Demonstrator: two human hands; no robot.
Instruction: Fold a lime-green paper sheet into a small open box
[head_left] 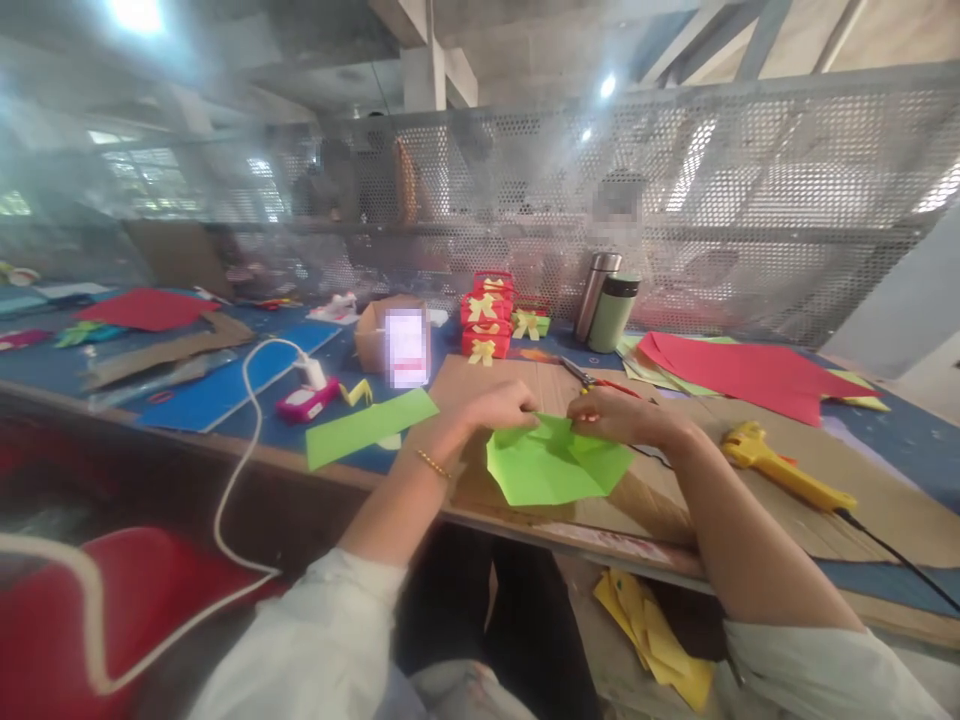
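A folded bright green paper (555, 468) rests on the brown cardboard near the table's front edge. My left hand (508, 405) is closed on its upper left edge, with a gold bracelet on the wrist. The fingers of my right hand (606, 412) are closed on the paper's upper right edge. Between the hands the paper's far edge is bent up. Left of my left hand lies a separate green strip (367, 430). Pliers (577, 375) and a red-handled tool lie just behind my right hand.
A yellow glue gun (787, 470) with a black cord lies right on the cardboard (667, 500). Behind stand red boxes with yellow bows (486, 315), a lit phone (407, 347) and two flasks (613, 315). A white cable (259, 400) hangs over the left edge.
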